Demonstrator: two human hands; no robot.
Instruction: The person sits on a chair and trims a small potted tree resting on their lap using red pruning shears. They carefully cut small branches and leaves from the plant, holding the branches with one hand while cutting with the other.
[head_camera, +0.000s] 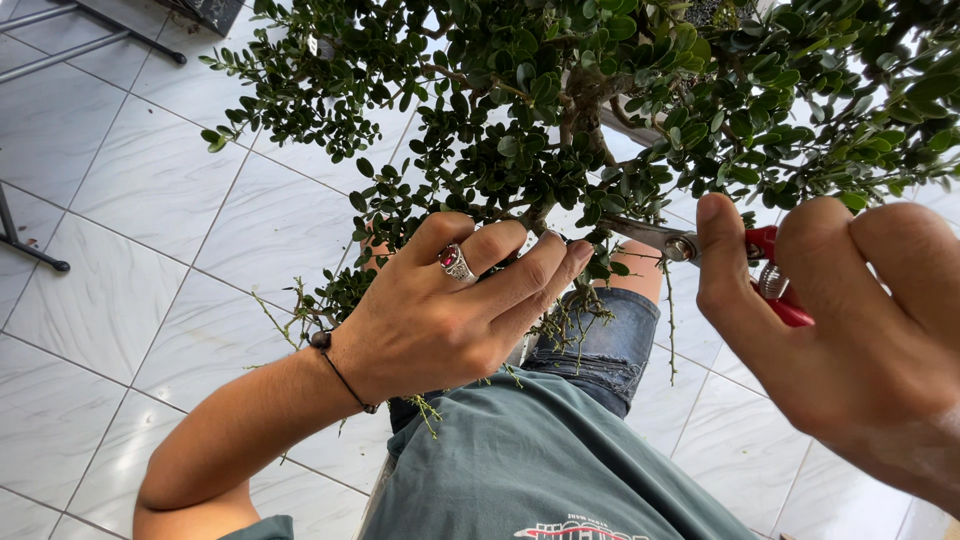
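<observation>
Pruning shears (745, 262) with red handles sit clenched in my right hand (850, 330), blades reaching into the small-leaved bonsai tree (600, 90) above my lap, while my left hand (440, 310), wearing a red-stoned ring (455, 262), grasps a twig (540, 215) with its fingers (540, 265) just beside the blades.

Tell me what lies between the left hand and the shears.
In the head view, leafy twigs of the bush lie between the left hand and the shears.
</observation>
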